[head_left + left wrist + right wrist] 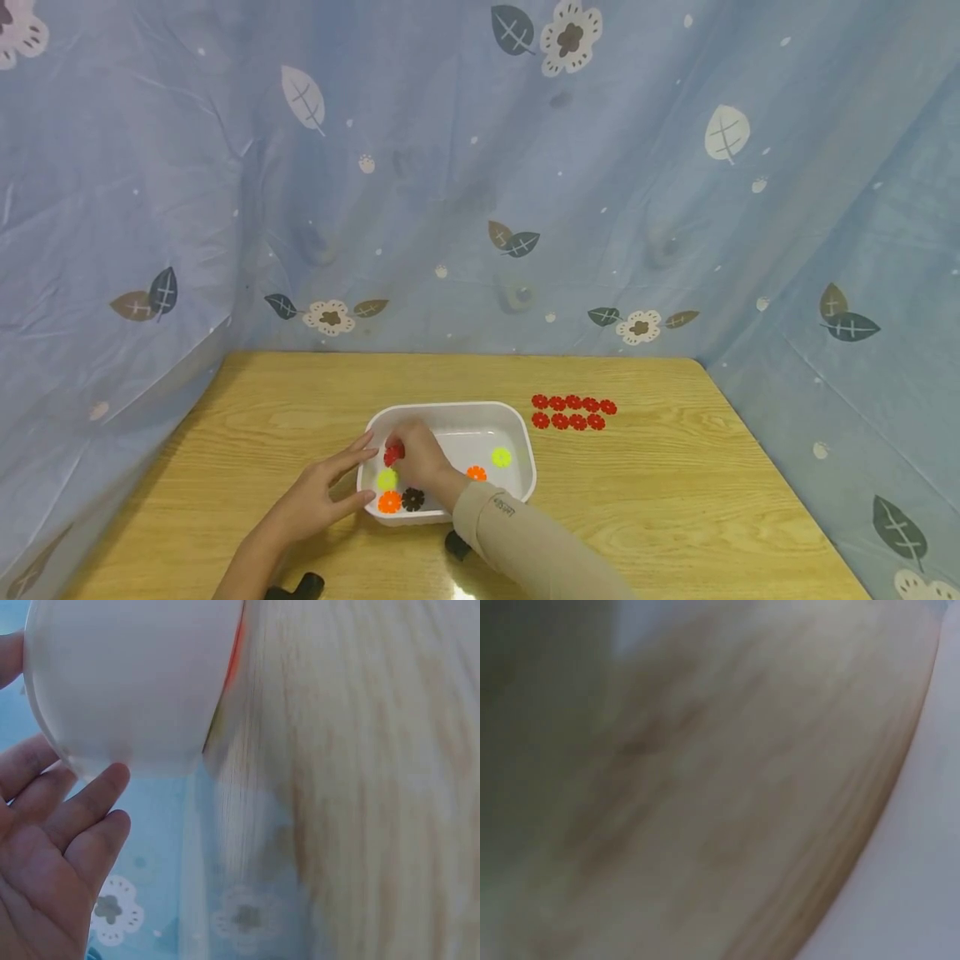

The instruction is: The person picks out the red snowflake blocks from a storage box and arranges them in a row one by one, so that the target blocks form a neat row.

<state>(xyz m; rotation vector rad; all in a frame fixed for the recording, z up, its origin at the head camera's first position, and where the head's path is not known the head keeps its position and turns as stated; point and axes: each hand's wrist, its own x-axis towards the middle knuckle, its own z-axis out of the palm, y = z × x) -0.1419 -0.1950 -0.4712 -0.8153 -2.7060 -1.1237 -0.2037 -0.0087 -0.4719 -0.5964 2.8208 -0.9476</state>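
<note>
A white plastic tray (480, 412) stands on the table. Inside it my right hand (422, 454) pinches a red notched disc (392, 455) near the tray's left end. Close to that hand lie a yellow disc (387, 480), an orange disc (389, 502) and a black disc (412, 499). Farther right in the tray are another orange disc (476, 473) and another yellow disc (501, 457). My left hand (318, 498) touches the tray's left end, thumb and fingers spread; the left wrist view shows fingertips against its outer wall. The right wrist view is blurred and shows no fingers.
Several red discs (573, 412) lie in two rows on the wooden table (675, 483), right of the tray. Dark objects (307, 586) show by the forearms. A blue patterned curtain (450, 183) surrounds the table at the back and sides.
</note>
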